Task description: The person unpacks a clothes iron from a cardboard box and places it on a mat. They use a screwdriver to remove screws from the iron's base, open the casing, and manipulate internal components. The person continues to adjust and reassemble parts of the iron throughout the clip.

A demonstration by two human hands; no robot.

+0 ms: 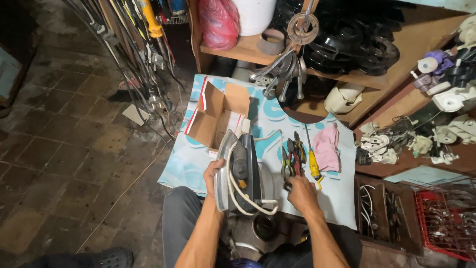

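My left hand grips the clothes iron upright on its side; right of the iron, my right hand touches the pliers, the yellow-handled screwdriver just beyond.

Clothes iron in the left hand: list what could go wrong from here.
1. The left hand props the clothes iron on edge; it could tip or slip off the mat.
2. The white cord loops loosely over the iron and may snag the right hand.
3. The right hand touches the pliers beside a yellow-handled screwdriver; crowded tools could get knocked.
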